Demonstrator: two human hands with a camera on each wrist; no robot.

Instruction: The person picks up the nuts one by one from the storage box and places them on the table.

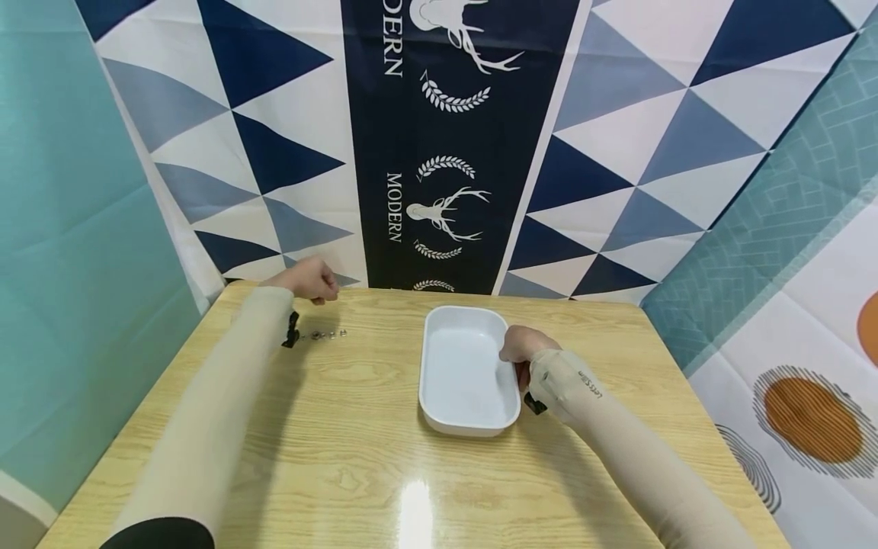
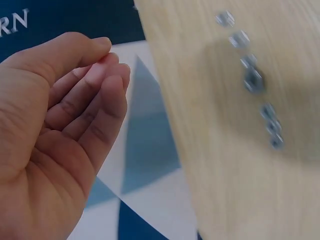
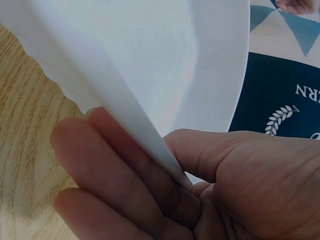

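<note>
A white rectangular plastic tray (image 1: 469,423) stands on the wooden table, with nothing visible inside it. My right hand (image 1: 524,347) grips its right rim; in the right wrist view the thumb is inside the wall (image 3: 135,107) and the fingers (image 3: 100,160) outside. Over the table's far left edge hovers my left hand (image 1: 310,280). Its fingers (image 2: 107,107) curl loosely, the thumb close to the index fingertip, and I see nothing between them. Several small shiny metal pieces, apparently nuts (image 2: 253,81), lie in a row on the table beside that hand, not touched.
The light wooden table (image 1: 357,457) ends at a patterned cloth backdrop (image 1: 425,152). A teal cloth (image 1: 82,229) hangs along the left side and another patterned cloth (image 1: 789,366) along the right. Black straps (image 1: 291,329) show at the wrists.
</note>
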